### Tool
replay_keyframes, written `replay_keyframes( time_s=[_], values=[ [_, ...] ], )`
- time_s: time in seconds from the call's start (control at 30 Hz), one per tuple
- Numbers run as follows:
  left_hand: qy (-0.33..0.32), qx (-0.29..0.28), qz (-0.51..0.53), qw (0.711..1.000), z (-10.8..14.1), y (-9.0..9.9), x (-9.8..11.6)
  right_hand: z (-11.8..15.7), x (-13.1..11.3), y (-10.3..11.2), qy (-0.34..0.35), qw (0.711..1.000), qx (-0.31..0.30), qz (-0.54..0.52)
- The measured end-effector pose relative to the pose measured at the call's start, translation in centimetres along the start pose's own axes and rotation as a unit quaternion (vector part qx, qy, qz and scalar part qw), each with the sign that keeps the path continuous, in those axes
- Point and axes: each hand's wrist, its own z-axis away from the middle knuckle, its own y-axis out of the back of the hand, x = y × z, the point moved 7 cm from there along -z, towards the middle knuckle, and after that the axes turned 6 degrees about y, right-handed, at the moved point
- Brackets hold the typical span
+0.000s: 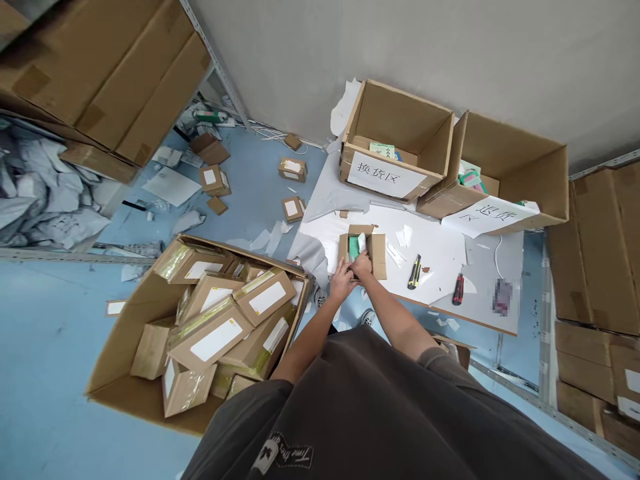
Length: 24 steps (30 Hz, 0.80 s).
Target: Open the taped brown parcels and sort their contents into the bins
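A small cardboard box (pixel 379 257) stands on the white table with its flaps spread, a green item (pixel 354 247) and some white paper (pixel 361 241) inside. My left hand (pixel 342 280) is at the box's near left edge, its fingers bent against the cardboard. My right hand (pixel 362 265) reaches into the opening beside the green item, fingers drawn together near the white paper; what they grip is too small to make out. To the right lie a yellow-and-black cutter (pixel 415 272) and a red-and-black cutter (pixel 458 289).
Two large open cartons (pixel 385 179) (pixel 550 193) with handwritten signs stand at the table's back. A big carton (pixel 115 333) full of taped parcels is at my left. Small boxes (pixel 293 169) and paper scraps lie on the blue floor. Shelving with cartons flanks both sides.
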Motion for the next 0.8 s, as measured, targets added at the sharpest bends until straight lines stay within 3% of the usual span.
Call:
replay_keyframes(
  time_s=[0.23,0.47,0.6,0.8],
  values=[
    [0.002,0.014,0.007,1.0,-2.2,1.6,0.3,1.0,-0.8,4.7,0.024,0.999,0.044,-0.007],
    [0.063,0.043,0.012,0.997,-3.3,2.9,-0.5,2.3,-2.0,8.8,0.03,0.998,0.061,-0.011],
    [0.063,0.019,0.001,0.998,-3.1,2.5,-0.7,3.2,-1.8,8.8,0.025,0.997,0.069,-0.021],
    [0.123,-0.038,0.027,0.991,-2.3,0.9,-2.7,3.7,-0.4,6.1,0.019,0.994,0.04,-0.1]
  ],
)
